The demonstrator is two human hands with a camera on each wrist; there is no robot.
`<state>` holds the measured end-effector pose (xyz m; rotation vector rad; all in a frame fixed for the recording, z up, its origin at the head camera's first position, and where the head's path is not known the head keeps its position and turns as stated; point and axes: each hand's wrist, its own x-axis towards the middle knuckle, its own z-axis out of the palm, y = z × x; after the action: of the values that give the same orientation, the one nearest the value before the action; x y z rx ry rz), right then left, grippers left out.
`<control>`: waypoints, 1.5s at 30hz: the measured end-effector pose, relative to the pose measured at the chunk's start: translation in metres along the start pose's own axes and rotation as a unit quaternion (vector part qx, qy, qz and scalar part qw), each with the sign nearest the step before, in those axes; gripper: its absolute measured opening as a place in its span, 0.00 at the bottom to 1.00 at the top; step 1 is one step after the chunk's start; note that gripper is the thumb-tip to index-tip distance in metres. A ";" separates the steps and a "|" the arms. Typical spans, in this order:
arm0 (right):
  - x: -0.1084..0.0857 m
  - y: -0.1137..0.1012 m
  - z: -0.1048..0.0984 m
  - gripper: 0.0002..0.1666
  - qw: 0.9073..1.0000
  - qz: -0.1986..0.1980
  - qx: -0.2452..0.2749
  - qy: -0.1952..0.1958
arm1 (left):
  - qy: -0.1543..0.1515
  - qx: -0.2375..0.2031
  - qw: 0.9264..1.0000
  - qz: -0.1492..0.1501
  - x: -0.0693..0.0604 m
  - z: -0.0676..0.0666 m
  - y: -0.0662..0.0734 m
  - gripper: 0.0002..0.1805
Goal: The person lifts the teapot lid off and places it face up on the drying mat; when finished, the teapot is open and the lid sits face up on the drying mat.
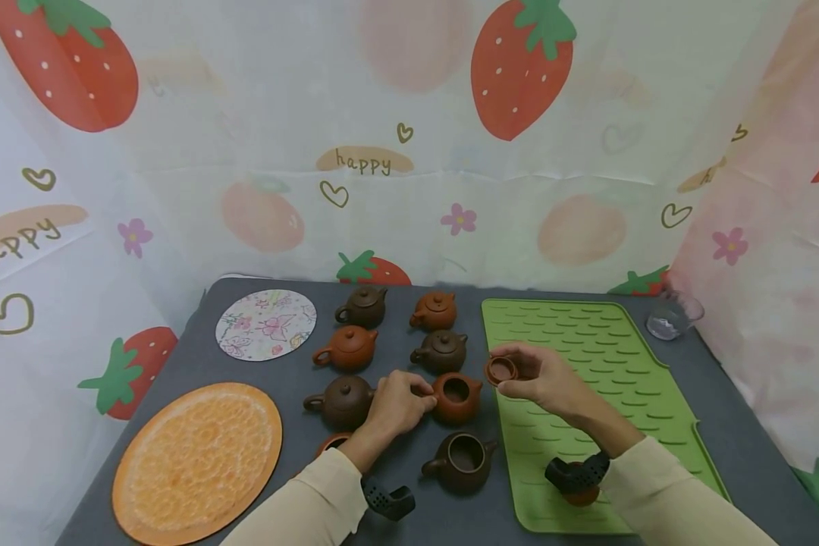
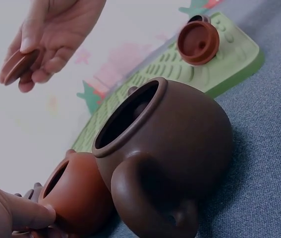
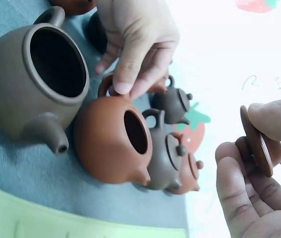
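Observation:
My left hand (image 1: pixel 399 402) pinches the handle of an open reddish-brown teapot (image 1: pixel 459 415), which stands on the grey table. In the right wrist view, thumb and fingers close on the handle behind the teapot's body (image 3: pixel 98 144). My right hand (image 1: pixel 546 383) holds a reddish-brown lid (image 1: pixel 501 370) above the green mat's left edge, its hollow underside toward the head camera. Thumb and fingertips grip the lid (image 3: pixel 257 141) in the right wrist view. Nearer me stands a dark brown open teapot (image 1: pixel 453 478). Left of my left hand is a lidded dark teapot (image 1: pixel 344 403).
Lidded teapots stand behind, including an orange one (image 1: pixel 352 347) and a dark one (image 1: pixel 444 350). My left arm partly hides another reddish pot (image 1: pixel 333 442). A reddish lid (image 2: pixel 198 44) lies on the green mat (image 1: pixel 587 334). Round mats (image 1: pixel 198 462) lie left; a glass pitcher (image 1: pixel 669 318) stands far right.

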<state>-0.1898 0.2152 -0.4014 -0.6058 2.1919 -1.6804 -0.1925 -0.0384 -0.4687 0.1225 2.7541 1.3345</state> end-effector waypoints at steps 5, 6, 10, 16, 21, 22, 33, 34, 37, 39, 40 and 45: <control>-0.008 -0.001 -0.009 0.28 1.000 0.000 -0.007 0.000 | 0.002 0.003 1.000 -0.003 0.000 0.001 -0.001 0.02; -0.009 -0.002 -0.011 0.28 1.000 0.001 -0.007 0.001 | 0.002 0.003 1.000 -0.005 0.000 0.002 -0.001 0.02; -0.017 -0.004 -0.019 0.29 1.000 0.004 -0.016 0.004 | -0.002 -0.001 1.000 -0.004 0.000 0.002 -0.001 0.02; -0.031 -0.005 -0.034 0.29 0.999 0.013 -0.033 0.012 | -0.004 0.002 1.000 -0.001 -0.001 0.001 0.001 0.02; -0.041 -0.003 -0.044 0.29 0.999 0.019 -0.044 0.016 | -0.002 0.006 1.000 -0.001 -0.001 0.001 0.001 0.02; -0.042 -0.002 -0.046 0.29 0.998 0.020 -0.048 0.017 | -0.001 0.008 1.000 -0.001 -0.001 0.001 0.001 0.02; -0.056 0.007 -0.063 0.30 0.997 0.052 -0.064 0.006 | -0.004 0.011 1.000 -0.008 -0.001 0.001 0.001 0.02; -0.057 0.008 -0.065 0.30 0.996 0.059 -0.067 0.007 | -0.004 0.011 1.000 -0.009 -0.001 0.001 0.001 0.02; -0.062 0.012 -0.070 0.30 0.994 0.077 -0.073 0.006 | -0.005 0.011 1.000 -0.011 -0.001 0.001 0.001 0.02; -0.065 0.015 -0.073 0.31 0.993 0.086 -0.076 0.004 | -0.005 0.009 1.000 -0.009 -0.001 0.001 0.001 0.02; -0.066 0.017 -0.075 0.30 0.993 0.089 -0.077 0.003 | -0.005 0.009 1.000 -0.008 -0.001 0.000 0.001 0.02; -0.069 0.025 -0.080 0.29 0.991 0.109 -0.081 0.001 | -0.003 0.011 1.000 -0.003 -0.001 -0.001 0.001 0.02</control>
<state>-0.1728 0.3220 -0.4051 -0.3862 2.3167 -1.4054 -0.1915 -0.0384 -0.4671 0.1179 2.7617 1.3017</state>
